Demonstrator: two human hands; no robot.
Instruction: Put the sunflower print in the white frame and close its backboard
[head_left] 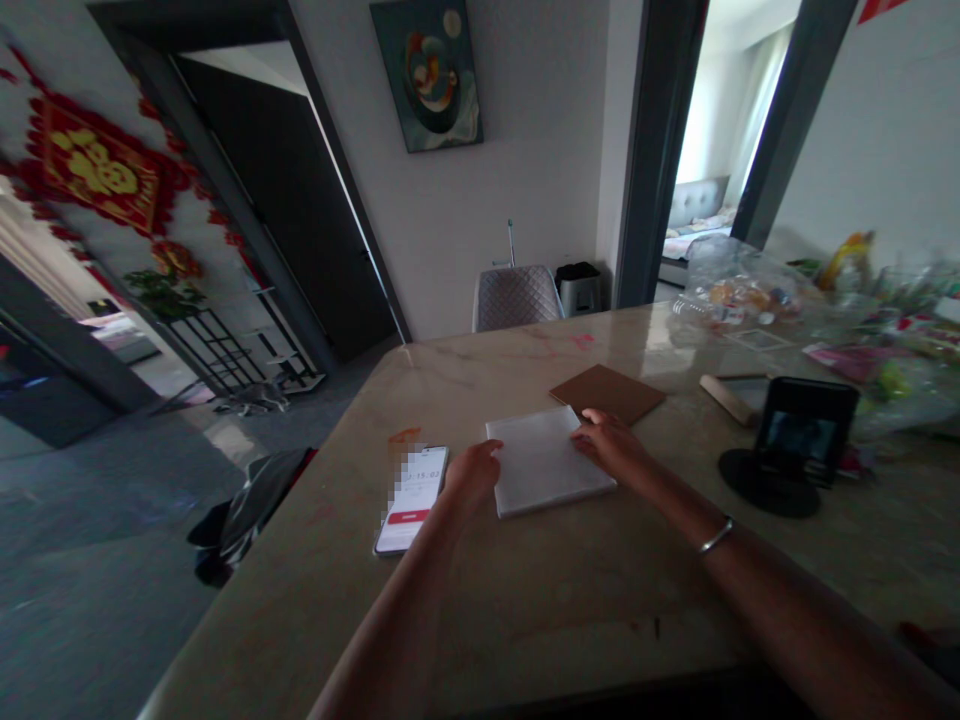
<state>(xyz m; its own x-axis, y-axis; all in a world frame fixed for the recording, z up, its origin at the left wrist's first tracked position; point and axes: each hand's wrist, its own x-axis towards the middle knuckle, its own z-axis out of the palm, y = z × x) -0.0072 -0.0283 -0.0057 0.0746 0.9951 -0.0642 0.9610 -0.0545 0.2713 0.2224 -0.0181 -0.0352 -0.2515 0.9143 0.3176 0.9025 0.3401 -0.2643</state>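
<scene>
Marble tabletop (525, 600), beige with pale veining, seen from its near edge. Items as found:

White square tile (541, 462): flat on the tabletop, near the middle of the near edge, between the two hands. No other item lies on it.

Left hand (472, 478): bare, fingers curled, knuckles against the tile's left edge. Closure uncertain: whether it has hold of the tile cannot be told.

Right hand (611, 445): bare, fingers extended over the tile's upper right corner, resting on its face. A silver bangle (716, 535) circles the wrist. No clear grip shows; the fingers are not visibly closed around the edge.

Brown square tile (609, 392): flat, just beyond the white tile, towards the far edge, corner nearly touching it. The two lie side by side, unstacked.

Smartphone (412, 500): face up, left of the left hand, screen lit, partly blurred.

Black phone stand (772, 480): toward the right edge, holding a dark device.

Clear plastic bags of snacks (742, 285): heaped at the far right corner.
</scene>
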